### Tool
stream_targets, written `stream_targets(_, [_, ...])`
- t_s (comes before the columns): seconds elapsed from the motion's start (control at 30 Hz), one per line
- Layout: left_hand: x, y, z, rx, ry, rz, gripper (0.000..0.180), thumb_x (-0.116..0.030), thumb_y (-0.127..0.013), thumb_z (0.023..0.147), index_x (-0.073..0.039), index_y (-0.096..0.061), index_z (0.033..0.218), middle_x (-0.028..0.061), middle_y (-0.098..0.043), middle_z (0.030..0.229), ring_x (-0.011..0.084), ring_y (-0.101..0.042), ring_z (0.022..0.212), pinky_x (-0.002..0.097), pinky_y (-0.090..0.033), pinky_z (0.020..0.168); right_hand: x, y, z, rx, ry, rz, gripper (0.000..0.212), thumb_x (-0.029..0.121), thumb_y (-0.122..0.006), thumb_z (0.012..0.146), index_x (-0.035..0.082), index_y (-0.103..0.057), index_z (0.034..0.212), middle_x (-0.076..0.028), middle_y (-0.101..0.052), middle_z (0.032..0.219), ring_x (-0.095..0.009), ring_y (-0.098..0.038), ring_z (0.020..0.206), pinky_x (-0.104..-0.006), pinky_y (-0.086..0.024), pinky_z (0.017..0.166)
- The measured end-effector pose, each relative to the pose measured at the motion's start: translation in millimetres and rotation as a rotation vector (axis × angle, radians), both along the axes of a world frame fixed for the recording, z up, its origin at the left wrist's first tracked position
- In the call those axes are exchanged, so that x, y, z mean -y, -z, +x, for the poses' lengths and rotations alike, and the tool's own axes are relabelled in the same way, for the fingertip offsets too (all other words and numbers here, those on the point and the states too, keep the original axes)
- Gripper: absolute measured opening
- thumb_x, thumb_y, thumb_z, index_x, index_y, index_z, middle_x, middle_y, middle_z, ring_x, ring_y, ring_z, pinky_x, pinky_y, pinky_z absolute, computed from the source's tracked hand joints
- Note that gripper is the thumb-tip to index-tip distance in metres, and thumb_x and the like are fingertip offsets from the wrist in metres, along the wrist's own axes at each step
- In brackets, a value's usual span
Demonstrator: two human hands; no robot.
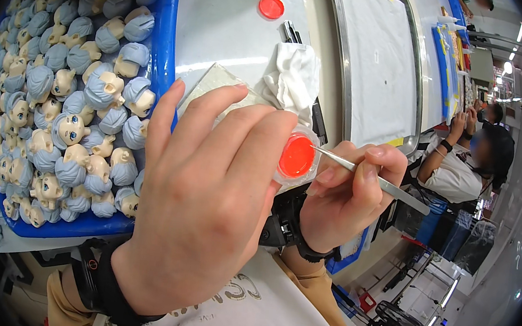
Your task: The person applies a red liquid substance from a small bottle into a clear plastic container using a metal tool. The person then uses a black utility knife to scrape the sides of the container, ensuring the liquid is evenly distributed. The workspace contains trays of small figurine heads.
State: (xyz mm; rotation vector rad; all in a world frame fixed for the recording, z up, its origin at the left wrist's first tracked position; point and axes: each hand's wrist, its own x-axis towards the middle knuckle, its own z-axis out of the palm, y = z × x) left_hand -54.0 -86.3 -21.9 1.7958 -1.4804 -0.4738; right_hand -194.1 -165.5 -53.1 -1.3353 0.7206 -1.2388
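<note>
A small clear pot of bright red-orange paint point(297, 156) is tilted toward me in my left hand point(208, 183). It is gripped at its rim by the index finger and the hidden thumb, while the other fingers stretch out toward the bin of doll heads. My right hand point(353, 192) pinches slim metal tweezers point(392, 188) between thumb and fingers. Their pointed tip lies over the pot's right edge, at the paint; whether it touches the paint I cannot tell. A crumpled white cloth point(289, 77) lies just beyond the pot.
At left stands a blue bin point(166, 45) full of doll heads with grey-blue hair point(68, 129). A red lid point(271, 7), black pens point(292, 32) and a clear flat sheet point(213, 83) lie on the table. A metal tray point(379, 67) sits at right. Another person point(461, 162) works beyond it.
</note>
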Motion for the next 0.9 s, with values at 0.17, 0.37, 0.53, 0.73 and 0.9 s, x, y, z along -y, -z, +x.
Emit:
stream_targets(0.17, [0,0,1,0.006,0.006,0.012,0.052,0.002,-0.067,0.066,-0.004,-0.058,0.116,0.0116,-0.061,0.115,0.0354,-0.052,0.116,0.0531,-0.029,0.105,-4,0,2,0.006,0.033,-0.029,0.016,0.008,-0.046,0.090,0.001,-0.044,0.104,-0.012,-0.054,0.061,-0.015,-0.052,0.049,-0.0251,-0.044,0.045])
stream_targets(0.37, [-1,-1,1,0.006,0.002,0.013,0.053,0.001,-0.068,0.065,-0.004,-0.057,0.117,0.0118,-0.060,0.115,0.0354,-0.052,0.117,0.0532,-0.027,0.106,2,8,-4,-0.240,0.062,-0.708,0.022,0.006,-0.045,0.089,-0.003,-0.047,0.109,-0.013,-0.055,0.058,-0.014,-0.049,0.044,-0.0242,-0.038,0.043])
stream_targets(0.53, [-1,0,0,0.040,-0.004,0.011,0.053,0.000,-0.069,0.064,-0.004,-0.057,0.116,0.0120,-0.060,0.113,0.0354,-0.052,0.115,0.0526,-0.028,0.105,1,2,-13,-0.304,-0.022,-0.905,0.035,-0.008,-0.054,0.079,-0.004,-0.048,0.113,-0.013,-0.057,0.067,-0.018,-0.049,0.049,-0.0281,-0.042,0.047])
stream_targets(0.73, [0,0,-1,0.077,-0.024,-0.006,0.052,-0.002,-0.070,0.064,-0.005,-0.058,0.114,0.0120,-0.061,0.109,0.0361,-0.053,0.112,0.0522,-0.029,0.104,-5,-1,-11,-0.412,0.002,-0.891,0.039,-0.016,-0.059,0.070,-0.002,-0.054,0.106,-0.010,-0.058,0.074,-0.021,-0.052,0.054,-0.0276,-0.042,0.046])
stream_targets(0.9, [0,-2,-2,0.017,-0.009,0.005,0.051,-0.002,-0.070,0.064,-0.004,-0.057,0.113,0.0113,-0.061,0.111,0.0349,-0.053,0.112,0.0517,-0.030,0.104,-6,-1,-11,-0.471,0.002,-0.921,0.041,-0.016,-0.061,0.068,0.000,-0.055,0.105,-0.011,-0.058,0.078,-0.023,-0.054,0.056,-0.0289,-0.043,0.045])
